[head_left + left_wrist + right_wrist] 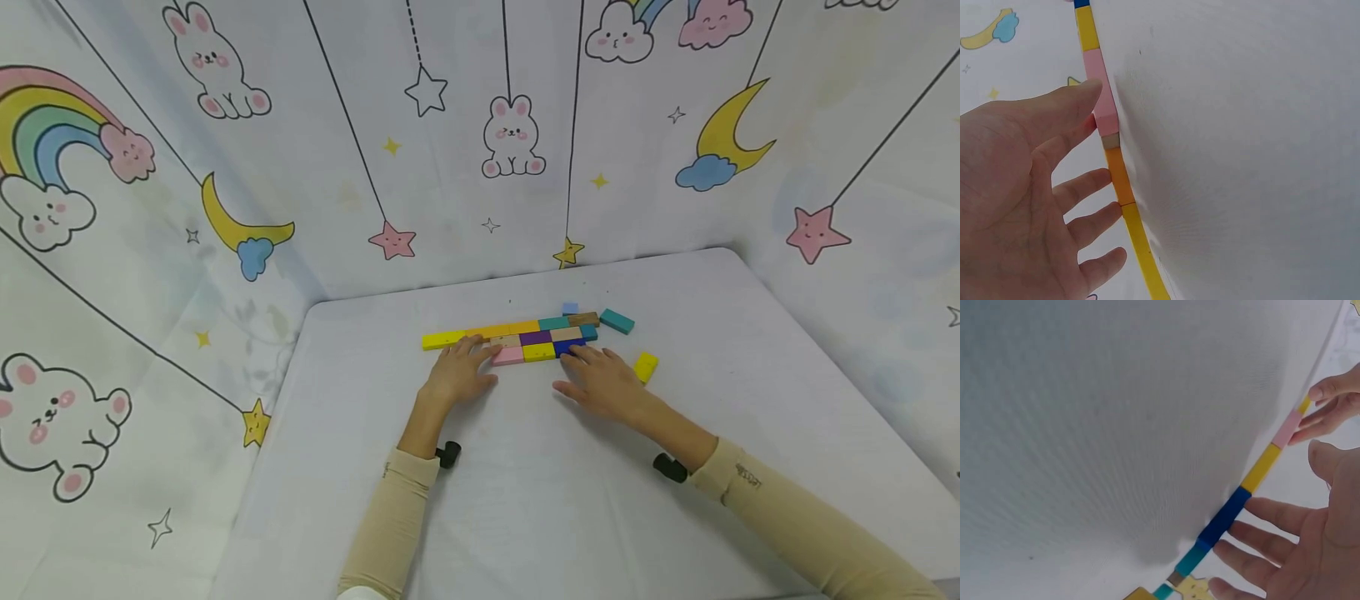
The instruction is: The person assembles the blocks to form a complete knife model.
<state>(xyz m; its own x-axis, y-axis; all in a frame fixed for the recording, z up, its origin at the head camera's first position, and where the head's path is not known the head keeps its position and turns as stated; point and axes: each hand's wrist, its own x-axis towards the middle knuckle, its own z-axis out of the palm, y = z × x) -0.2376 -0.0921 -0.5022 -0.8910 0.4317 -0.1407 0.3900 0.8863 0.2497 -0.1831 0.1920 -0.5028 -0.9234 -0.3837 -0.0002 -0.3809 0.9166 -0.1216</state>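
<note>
Small flat coloured blocks lie in three touching rows on the table. Pink [507, 357], yellow [538, 352] and dark blue [568, 348] blocks make up the front row. Behind it, a purple block [536, 337] sits between two tan ones, and the longest row at the back starts with a yellow block [441, 342]. My left hand [456, 375] is at the rows' left end, fingers spread, with the index finger and thumb at the pink block [1101, 94]. My right hand [606, 385] touches the dark blue block [1224, 519] with nearly straight fingertips.
Loose blocks lie near the rows: a light blue one [570, 308] behind, a teal one [617, 321] at the right, and a yellow one [646, 367] beside my right hand. A white cloth covers the table [510, 500]; a patterned curtain [450, 183] stands around it.
</note>
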